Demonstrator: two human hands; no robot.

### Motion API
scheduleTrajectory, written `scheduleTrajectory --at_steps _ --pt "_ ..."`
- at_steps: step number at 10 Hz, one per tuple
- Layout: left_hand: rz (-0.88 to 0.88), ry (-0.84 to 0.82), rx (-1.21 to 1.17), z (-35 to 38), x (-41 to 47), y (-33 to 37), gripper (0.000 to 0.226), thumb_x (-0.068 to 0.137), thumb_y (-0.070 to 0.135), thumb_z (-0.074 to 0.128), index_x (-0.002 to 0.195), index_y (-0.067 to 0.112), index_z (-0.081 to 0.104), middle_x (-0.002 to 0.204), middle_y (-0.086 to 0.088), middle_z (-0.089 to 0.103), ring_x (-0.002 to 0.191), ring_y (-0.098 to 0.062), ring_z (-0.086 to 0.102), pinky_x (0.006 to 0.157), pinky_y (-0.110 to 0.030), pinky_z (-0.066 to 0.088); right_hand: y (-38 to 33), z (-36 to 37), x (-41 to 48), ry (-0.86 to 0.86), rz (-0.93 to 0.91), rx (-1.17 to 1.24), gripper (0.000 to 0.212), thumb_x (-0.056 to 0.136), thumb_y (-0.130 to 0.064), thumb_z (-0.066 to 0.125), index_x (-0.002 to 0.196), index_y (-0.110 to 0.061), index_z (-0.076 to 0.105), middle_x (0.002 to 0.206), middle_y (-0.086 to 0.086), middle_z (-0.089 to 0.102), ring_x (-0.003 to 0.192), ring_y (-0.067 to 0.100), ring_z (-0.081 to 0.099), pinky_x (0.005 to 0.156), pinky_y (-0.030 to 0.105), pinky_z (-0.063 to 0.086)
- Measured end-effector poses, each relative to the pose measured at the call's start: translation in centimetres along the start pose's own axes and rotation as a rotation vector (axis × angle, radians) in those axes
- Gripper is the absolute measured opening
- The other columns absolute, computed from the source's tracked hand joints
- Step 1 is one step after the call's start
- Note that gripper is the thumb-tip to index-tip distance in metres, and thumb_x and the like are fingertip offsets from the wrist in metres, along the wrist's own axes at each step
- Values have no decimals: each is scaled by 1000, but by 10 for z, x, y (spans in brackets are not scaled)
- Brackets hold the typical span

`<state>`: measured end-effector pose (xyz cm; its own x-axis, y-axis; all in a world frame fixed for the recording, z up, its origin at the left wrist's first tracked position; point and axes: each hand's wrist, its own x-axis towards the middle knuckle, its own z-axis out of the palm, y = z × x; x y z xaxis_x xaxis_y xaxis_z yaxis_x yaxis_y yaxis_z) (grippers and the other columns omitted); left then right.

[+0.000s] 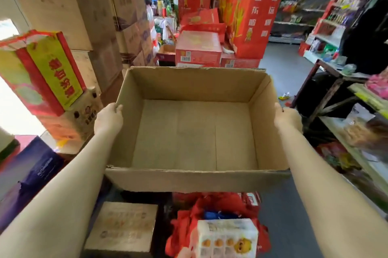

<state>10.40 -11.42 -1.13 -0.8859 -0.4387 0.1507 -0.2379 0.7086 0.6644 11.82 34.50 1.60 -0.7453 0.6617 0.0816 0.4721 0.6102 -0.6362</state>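
Observation:
An empty, open-topped brown cardboard box (195,131) is held up in front of me, above the goods on the floor. My left hand (109,118) grips its left wall, thumb hooked over the rim. On the opposite side my right hand (286,118) grips the right wall; its fingers are hidden behind the cardboard. Both arms are stretched forward. Nothing lies inside the box.
Stacked brown cartons (100,22) and a red-and-yellow gift box (42,72) stand at the left. Red gift boxes (210,47) pile up straight ahead. Stocked shelves (327,24) line the right. Below the box lie a carton (123,226) and a white egg pack (227,238) on red bags.

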Motion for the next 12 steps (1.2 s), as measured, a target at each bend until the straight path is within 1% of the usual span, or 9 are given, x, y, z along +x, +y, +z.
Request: scheduleTrajectory --at_steps 2,4,5,7,8,9,10,11,12 --pt "11 -57 14 46 81 15 35 100 31 38 116 8 57 115 -21 60 108 -39 53 89 -42 42 -42 37 75 10 28 -29 52 99 -44 39 105 0 66 114 25 60 106 39 56 78 39 40" --pt "17 -69 93 89 135 17 34 100 34 37 115 11 58 115 -20 60 108 -40 54 83 -40 41 -53 84 124 -45 -29 -154 52 101 -43 35 112 -2 64 120 24 59 113 41 52 88 44 41" --pt "23 -70 145 101 149 17 36 100 35 36 120 13 57 115 -19 61 107 -40 54 84 -40 42 -51 104 136 -53 -39 -192 52 101 -42 34 110 0 63 120 23 58 113 41 52 87 45 40" --pt "50 -29 270 119 157 24 33 101 34 32 108 12 55 106 -20 62 96 -42 56 71 -37 38 -53 123 145 -20 -117 -270 51 102 -38 32 102 1 64 107 25 62 100 39 57 70 36 36" --pt "30 -122 364 124 155 29 33 101 33 33 116 8 48 111 -20 60 103 -41 54 72 -39 36 -55 131 138 -48 -246 -352 44 102 -36 32 117 -3 57 108 22 63 98 37 59 66 35 38" --pt "12 -225 379 122 150 28 39 99 34 40 124 5 41 121 -17 56 110 -39 53 79 -41 42 -52 134 131 -219 -389 -427 54 99 -39 41 143 -9 30 130 18 53 107 35 57 68 37 43" --pt "70 -295 461 111 142 31 60 97 38 44 145 8 24 147 -15 35 127 -38 41 98 -47 40 -53 124 125 -337 -434 -403 68 96 -41 48 150 -14 17 155 10 22 129 32 43 90 45 46" --pt "186 -360 536 95 136 46 70 95 45 46 151 19 14 158 -7 12 139 -34 26 107 -48 32 -61 106 120 -424 -529 -386 73 93 -40 56 151 -16 19 158 6 16 141 26 28 110 42 33" --pt "335 -346 498 79 126 71 71 94 45 49 151 21 15 158 -5 12 142 -30 23 111 -46 31 -80 80 106 -437 -654 -413 73 91 -43 58 150 -17 24 157 4 21 142 24 27 113 41 30"
